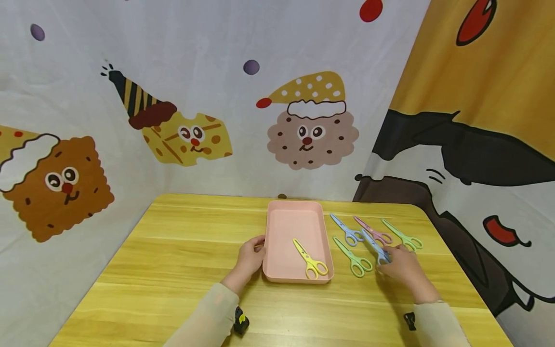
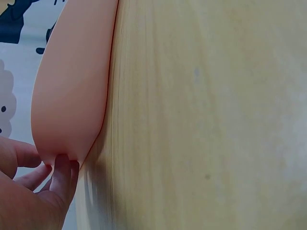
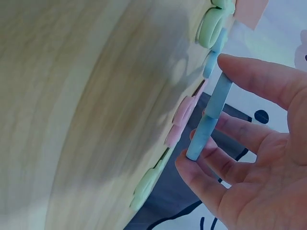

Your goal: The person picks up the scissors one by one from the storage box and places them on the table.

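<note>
My left hand (image 1: 251, 258) grips the left rim of a pink tray (image 1: 282, 231), fingers and thumb on its wall in the left wrist view. Yellow scissors (image 1: 309, 260) lie inside the tray, near its front right corner. My right hand (image 1: 405, 267) holds blue scissors (image 3: 209, 115) by the finger loops, between thumb and fingers, raised above the table in the right wrist view. Around it on the table lie a second pair of blue scissors (image 1: 348, 231), pink scissors (image 1: 373, 232), green scissors (image 1: 353, 259) beside the tray and more green scissors (image 1: 402, 237) at the right.
The wooden table (image 1: 182, 250) carries everything. Behind it hangs a printed cloth (image 1: 208, 178) with cartoon figures. A small black device (image 1: 240, 321) sits by the left sleeve and another (image 1: 409, 321) by the right sleeve.
</note>
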`<state>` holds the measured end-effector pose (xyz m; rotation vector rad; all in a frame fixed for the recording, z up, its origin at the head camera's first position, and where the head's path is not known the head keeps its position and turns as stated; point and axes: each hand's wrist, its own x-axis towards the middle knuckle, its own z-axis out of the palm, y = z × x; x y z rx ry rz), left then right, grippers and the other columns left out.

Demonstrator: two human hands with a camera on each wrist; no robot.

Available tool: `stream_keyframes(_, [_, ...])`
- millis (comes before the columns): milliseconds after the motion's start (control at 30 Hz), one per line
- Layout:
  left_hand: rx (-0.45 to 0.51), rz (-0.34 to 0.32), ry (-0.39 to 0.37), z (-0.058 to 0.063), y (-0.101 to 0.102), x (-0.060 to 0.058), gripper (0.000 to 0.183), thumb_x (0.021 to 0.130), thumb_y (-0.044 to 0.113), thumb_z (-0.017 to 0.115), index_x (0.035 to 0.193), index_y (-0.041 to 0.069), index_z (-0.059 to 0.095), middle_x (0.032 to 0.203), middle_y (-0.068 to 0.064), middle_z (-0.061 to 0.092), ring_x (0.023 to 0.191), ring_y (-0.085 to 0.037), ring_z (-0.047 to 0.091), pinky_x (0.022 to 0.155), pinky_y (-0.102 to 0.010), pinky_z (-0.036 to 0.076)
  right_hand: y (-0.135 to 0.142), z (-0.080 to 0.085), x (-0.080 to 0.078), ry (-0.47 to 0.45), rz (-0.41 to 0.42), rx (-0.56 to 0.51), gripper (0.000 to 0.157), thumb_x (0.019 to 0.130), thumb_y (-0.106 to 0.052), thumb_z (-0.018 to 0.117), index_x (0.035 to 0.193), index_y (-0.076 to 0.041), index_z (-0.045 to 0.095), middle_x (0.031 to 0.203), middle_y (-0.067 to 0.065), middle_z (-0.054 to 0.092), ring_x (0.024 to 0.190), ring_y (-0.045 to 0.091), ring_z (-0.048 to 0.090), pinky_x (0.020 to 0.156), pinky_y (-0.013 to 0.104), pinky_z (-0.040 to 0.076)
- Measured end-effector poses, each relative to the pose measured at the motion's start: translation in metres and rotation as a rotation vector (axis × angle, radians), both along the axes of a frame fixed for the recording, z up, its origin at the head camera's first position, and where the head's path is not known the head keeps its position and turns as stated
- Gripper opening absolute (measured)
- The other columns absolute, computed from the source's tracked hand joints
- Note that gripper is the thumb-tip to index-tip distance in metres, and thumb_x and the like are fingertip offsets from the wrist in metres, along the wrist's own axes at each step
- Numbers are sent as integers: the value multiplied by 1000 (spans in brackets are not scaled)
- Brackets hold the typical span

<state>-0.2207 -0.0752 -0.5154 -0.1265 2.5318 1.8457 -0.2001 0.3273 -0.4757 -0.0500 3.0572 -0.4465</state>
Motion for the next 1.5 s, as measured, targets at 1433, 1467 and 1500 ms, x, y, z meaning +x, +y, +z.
stream_keyframes(1433, [18,2,-28,3,1,0,35,91,1,54,125,-2,58,121,-20,60,108,-31,61,86,-34,55,25,-5,11,-113,-16,13,59,69,-23,77,118,6,60,102,27,54,83,39,49,67,42,37])
stream_keyframes(1467, [19,5,-32,3,1,0,35,91,1,54,125,-2,58,121,-19,61,108,-30,61,87,-34,55,25,-6,11,-114,-14,14,59,69,-23,77,117,6,60,102,27,54,83,39,49,67,43,37])
stream_keyframes(1500, [18,5,-35,3,1,0,35,91,1,54,125,-2,58,121,-19,61,108,-30,61,87,-34,55,25,-6,11,-116,-11,14,59,69,-22,77,117,6,60,102,27,54,83,38,49,68,43,36])
